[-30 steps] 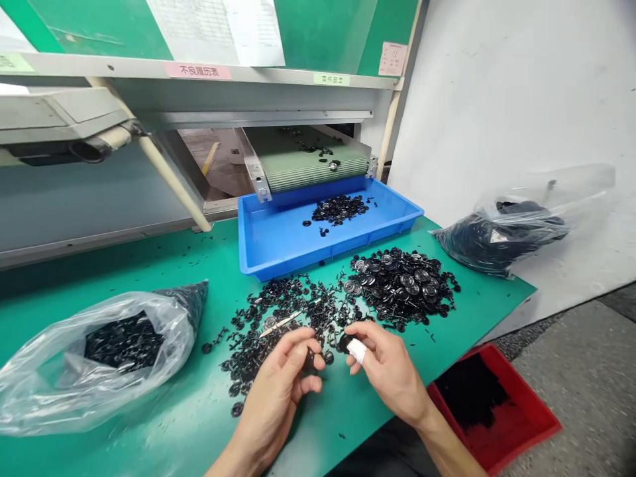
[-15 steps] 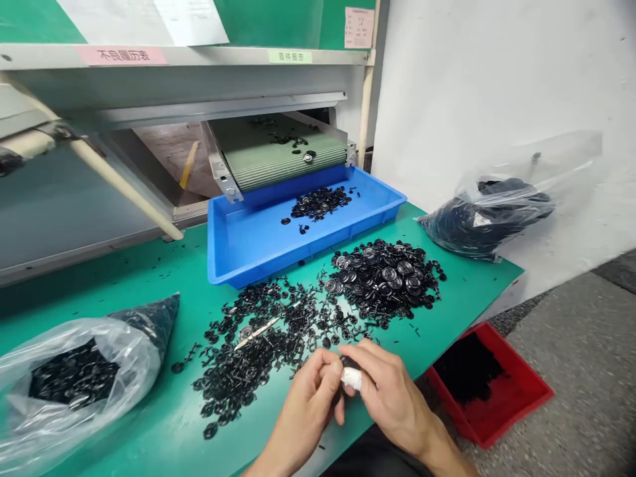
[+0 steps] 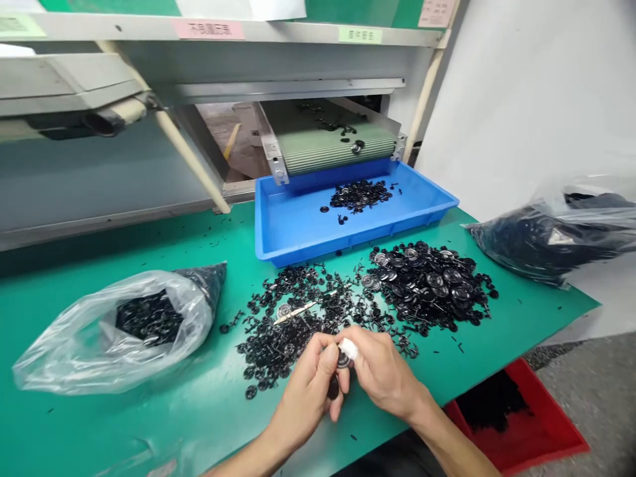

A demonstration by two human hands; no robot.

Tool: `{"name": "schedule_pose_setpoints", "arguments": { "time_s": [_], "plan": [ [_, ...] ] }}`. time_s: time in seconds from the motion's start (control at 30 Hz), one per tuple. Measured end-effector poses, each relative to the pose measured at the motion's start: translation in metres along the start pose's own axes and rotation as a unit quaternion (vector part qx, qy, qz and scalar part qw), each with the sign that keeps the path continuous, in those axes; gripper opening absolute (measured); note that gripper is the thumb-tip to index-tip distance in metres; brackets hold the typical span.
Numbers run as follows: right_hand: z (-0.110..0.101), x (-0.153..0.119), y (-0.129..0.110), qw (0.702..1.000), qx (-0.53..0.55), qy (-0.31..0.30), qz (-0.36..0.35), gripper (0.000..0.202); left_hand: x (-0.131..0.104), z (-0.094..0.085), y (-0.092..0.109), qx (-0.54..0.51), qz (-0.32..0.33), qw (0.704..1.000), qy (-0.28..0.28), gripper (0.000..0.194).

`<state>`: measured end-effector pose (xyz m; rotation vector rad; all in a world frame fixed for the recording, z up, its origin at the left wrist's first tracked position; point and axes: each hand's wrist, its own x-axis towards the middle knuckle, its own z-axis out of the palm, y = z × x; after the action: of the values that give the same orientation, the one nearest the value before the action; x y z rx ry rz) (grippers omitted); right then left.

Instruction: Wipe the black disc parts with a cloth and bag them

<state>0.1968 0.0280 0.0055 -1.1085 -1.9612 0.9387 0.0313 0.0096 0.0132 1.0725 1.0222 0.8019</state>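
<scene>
Both hands meet over the near edge of the green table. My left hand is closed around a small round black plastic part, and another dark disc shows below, between its fingers. My right hand, with a white wrap on a digit, pinches at the same round part from the right. Just beyond the hands lies a spread of small black parts, some with thin stems. A pale thin stick rests on top of them. To the right is a heap of larger black discs.
A blue tray with black parts stands below the end of a green conveyor belt. Open plastic bags of black pieces lie at left and right. A red bin sits below the table's right edge.
My view has swung left, so the scene sits further right. The hands have turned slightly, and the round part between them shows more clearly.
</scene>
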Motion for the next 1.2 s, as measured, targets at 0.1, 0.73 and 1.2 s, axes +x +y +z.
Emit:
{"name": "schedule_pose_setpoints", "arguments": {
  "time_s": [0.1,0.73,1.2],
  "plan": [
    [0.002,0.033,-0.006,0.994,-0.104,-0.036,0.0,0.028,-0.004,-0.016,-0.004,-0.033,-0.019,0.999,-0.005,0.031],
    [0.028,0.122,-0.026,0.959,-0.281,0.001,-0.037,0.018,-0.003,-0.032,-0.003,-0.281,-0.079,0.956,-0.021,0.029],
    [-0.008,0.01,-0.011,0.998,-0.058,-0.027,0.008,0.027,0.008,0.001,0.016,0.085,-0.069,0.987,0.121,0.042]
  ]
}}
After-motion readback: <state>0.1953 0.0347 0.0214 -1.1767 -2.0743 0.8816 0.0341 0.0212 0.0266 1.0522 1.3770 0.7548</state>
